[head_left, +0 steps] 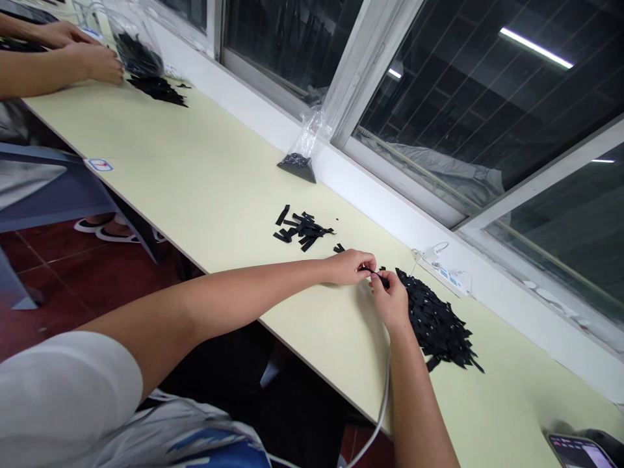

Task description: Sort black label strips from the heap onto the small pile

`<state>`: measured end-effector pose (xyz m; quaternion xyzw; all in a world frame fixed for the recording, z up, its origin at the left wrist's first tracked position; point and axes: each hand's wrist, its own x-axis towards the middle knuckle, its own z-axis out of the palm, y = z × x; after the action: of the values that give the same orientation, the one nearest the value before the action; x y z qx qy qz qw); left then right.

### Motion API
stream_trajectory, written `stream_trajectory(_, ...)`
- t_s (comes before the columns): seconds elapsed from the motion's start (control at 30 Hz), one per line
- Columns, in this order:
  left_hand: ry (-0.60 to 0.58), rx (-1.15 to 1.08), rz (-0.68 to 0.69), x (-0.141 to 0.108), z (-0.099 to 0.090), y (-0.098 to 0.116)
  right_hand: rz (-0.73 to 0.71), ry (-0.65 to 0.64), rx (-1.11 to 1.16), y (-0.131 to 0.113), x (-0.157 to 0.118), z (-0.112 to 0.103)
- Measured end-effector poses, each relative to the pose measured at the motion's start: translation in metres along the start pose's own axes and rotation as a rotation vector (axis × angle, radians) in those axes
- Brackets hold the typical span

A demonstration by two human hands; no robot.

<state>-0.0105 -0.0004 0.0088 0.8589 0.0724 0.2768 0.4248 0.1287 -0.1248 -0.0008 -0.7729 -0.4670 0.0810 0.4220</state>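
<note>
Both hands over the pale table (195, 169), close together, fingertips just beside each other. Left hand (350, 266): narrow, thumb and fingers pinched on a black strip (369, 270). Right hand (391, 300): narrow too, pinching the same strip, which bridges the small gap between the hands; fingers cover part of it, full shape can't be told. Big heap of black strips (439, 325) just right of the right hand, dense, small pale specks on it. Smaller loose scatter of black pieces (305, 229) to the left of the left hand and farther from the body, lying at mixed angles; one stray piece (338, 248) nearer that hand. Clear plastic bag (312, 133), dark small contents at its bottom, beyond the scatter as seen from the left hand, against the white wall ledge. Power strip (446, 276) past the right hand, at the wall behind the heap, plugs and thin wires on it. White cable (383, 406) below the right hand, along the left side of that forearm, over the table edge. Phone (578, 450), screen lit, well to the right of the right hand, nearer the body. Far left of the left hand, a co-worker's hands (104, 64) beside another black pile (158, 90) and a bulging clear bag (139, 55)
</note>
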Motion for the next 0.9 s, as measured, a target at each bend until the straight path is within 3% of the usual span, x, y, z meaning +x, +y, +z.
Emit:
stream_trajectory(0.47,0.032,-0.052,-0.036,-0.001,0.000,0.003,0.017,0.031,-0.004,0.002,0.002,0.001)
stream_trajectory(0.9,0.021,-0.042,-0.057,-0.001,0.000,0.001,0.000,0.161,-0.043,-0.008,-0.001,-0.003)
